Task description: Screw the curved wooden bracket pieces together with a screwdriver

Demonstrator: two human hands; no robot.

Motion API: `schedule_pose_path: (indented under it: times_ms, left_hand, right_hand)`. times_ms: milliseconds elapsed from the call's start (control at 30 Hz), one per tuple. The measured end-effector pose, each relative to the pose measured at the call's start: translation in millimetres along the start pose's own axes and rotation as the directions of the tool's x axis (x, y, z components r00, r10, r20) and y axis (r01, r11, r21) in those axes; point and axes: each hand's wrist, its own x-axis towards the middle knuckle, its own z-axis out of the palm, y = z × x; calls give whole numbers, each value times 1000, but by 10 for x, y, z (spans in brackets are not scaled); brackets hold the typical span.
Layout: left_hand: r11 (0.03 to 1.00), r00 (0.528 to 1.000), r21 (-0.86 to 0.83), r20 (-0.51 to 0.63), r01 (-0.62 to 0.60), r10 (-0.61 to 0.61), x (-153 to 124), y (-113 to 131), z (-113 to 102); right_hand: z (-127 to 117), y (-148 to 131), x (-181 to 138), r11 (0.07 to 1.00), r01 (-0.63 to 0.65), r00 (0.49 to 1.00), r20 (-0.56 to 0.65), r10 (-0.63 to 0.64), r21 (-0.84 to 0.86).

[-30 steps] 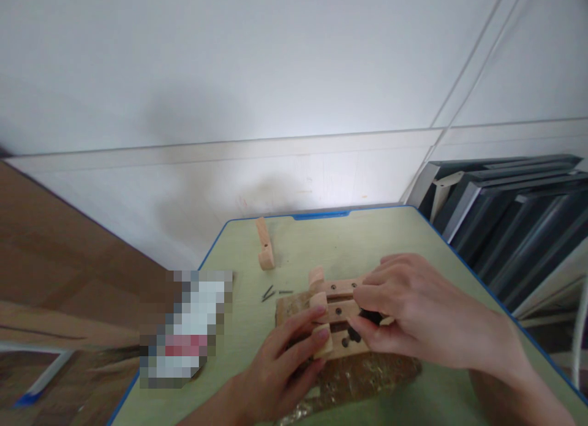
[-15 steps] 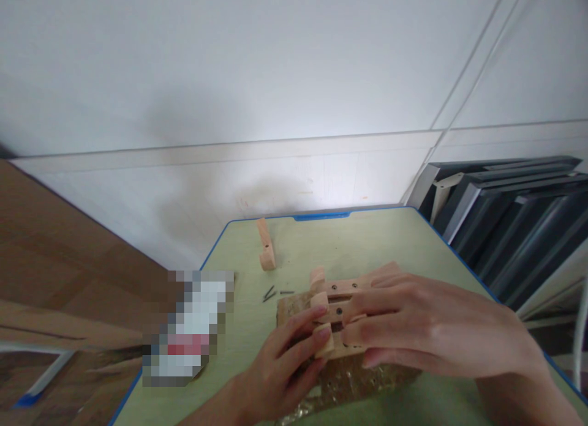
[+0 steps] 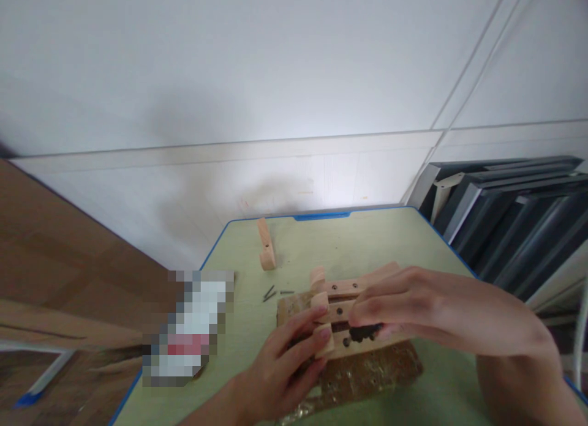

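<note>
My left hand [image 3: 287,358] is closed at the left ends of the light wooden pieces, its fingertips pressed on the curled end of the nearest wooden hook [image 3: 324,340]. Over the right part of these pieces, my right hand [image 3: 404,300] has its fingers bent and drawn together. A dark, uneven-edged patch [image 3: 365,332] shows below its fingertips; whether it is a held object or a gap I cannot tell. Screw heads sit in the farther wooden pieces [image 3: 345,287]. All of them lie over a brown, tape-covered board [image 3: 358,377].
A separate wooden hook [image 3: 266,245] lies at the back of the green table [image 3: 220,365]. Several loose screws [image 3: 269,293] are left of the board. A blurred-out white item [image 3: 195,328] is near the left edge. Dark panels [image 3: 505,212] lean at the right.
My right hand's stretched fingers have curled and pulled back rightward, uncovering a screw hole in the nearest piece and the dark patch. My left hand stays in place.
</note>
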Motion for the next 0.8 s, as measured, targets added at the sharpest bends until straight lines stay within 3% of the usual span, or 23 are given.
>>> schedule_pose_path:
  times_ms: [333, 600, 800]
  left_hand:
    - [1000, 1000, -13, 27, 7, -6, 23, 9, -15]
    - [1000, 1000, -12, 14, 3, -3, 11, -7, -7]
    - [1000, 1000, -11, 26, 15, -15, 6, -4, -12]
  right_hand:
    - [14, -40, -18, 989, -133, 988, -94, 126, -63]
    - [50, -16, 18, 936, -167, 983, -120, 136, -309]
    - [96, 19, 18, 898, -257, 959, -212, 191, -357]
